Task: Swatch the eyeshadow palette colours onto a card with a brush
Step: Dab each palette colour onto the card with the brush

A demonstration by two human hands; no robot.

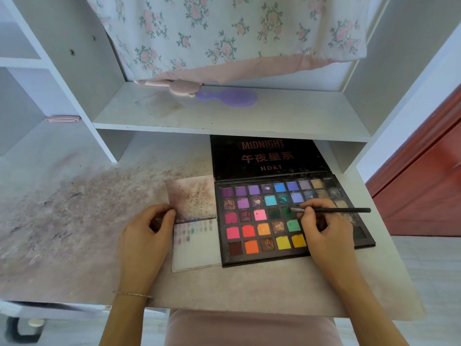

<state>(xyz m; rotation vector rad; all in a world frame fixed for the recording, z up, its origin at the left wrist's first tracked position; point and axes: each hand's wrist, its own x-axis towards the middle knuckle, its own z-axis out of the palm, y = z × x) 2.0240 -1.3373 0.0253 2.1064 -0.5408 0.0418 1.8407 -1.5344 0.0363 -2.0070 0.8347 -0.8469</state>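
Observation:
An open black eyeshadow palette (252, 222) with several rows of coloured pans lies on the desk, its lid (269, 156) propped up behind. My right hand (321, 228) pinches a thin black brush (331, 210), and the brush tip rests on a dark green pan in the middle row. Left of the palette lies a white card (197, 245) with several small purple, blue and green swatches near its top edge. My left hand (147, 233) rests at the card's left edge, fingers curled and fingertips touching a stained sheet (192, 196) above the card.
The desk top (74, 208) is smeared with purple-brown powder stains on the left. A shelf (232, 116) above holds a purple brush and a pink item. A floral cloth hangs behind. A red cabinet stands at the right.

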